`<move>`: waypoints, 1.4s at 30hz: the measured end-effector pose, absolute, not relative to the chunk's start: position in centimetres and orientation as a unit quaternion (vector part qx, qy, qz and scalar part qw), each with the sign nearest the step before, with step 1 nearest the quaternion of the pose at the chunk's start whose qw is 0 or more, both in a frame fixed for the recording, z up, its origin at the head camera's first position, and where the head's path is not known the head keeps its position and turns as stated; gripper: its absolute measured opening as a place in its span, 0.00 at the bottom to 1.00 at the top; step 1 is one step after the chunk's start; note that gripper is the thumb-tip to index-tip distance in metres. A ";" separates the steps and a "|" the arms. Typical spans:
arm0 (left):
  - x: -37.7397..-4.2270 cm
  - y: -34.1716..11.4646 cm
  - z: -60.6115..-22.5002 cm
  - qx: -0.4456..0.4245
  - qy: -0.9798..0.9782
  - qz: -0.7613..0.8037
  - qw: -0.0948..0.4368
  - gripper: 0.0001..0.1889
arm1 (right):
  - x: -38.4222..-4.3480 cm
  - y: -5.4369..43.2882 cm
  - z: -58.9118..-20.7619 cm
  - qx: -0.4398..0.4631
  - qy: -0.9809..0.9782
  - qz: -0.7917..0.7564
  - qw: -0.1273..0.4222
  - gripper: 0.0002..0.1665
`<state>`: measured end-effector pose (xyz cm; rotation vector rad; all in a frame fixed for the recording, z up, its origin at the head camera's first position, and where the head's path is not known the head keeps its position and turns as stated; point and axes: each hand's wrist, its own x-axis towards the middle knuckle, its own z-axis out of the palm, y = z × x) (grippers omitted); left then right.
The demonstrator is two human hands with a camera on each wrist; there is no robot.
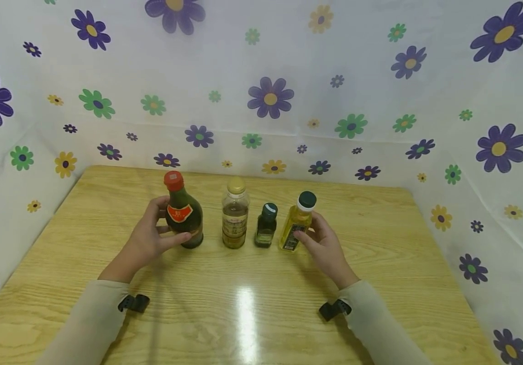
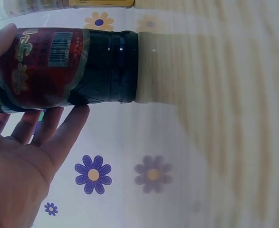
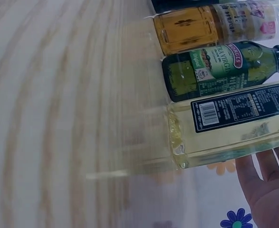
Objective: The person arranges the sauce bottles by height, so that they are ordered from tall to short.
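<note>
At the left of the head view, my left hand (image 1: 144, 237) holds a dark green glass bottle (image 1: 189, 215) with a red cap and a red neck label. Thumb and fingers lie on opposite sides of its body, and the left wrist view shows its red label (image 2: 58, 57) with a barcode. On the right, my right hand (image 1: 327, 249) grips a clear bottle of yellow oil (image 1: 291, 222) with a dark green cap. This bottle leans slightly in the head view. Its black back label (image 3: 244, 107) faces the right wrist camera.
Between the held bottles stand a clear bottle of amber liquid (image 1: 235, 223) with a gold cap and a small green olive oil bottle (image 1: 266, 228). All are on a wooden table (image 1: 206, 299). A flower-patterned white sheet (image 1: 224, 61) hangs behind and at both sides.
</note>
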<state>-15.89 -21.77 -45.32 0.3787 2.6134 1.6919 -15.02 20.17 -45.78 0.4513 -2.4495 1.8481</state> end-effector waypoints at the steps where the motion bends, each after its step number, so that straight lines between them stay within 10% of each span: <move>1: -15.9 -21.8 -45.3 0.120 0.834 0.539 0.003 0.49 | -15.0 20.1 -45.8 0.148 -0.788 0.598 0.022 0.32; 42: -15.0 -19.2 -44.0 0.068 0.879 0.468 -0.065 0.54 | -14.9 19.9 -46.2 0.148 -0.798 0.582 0.040 0.33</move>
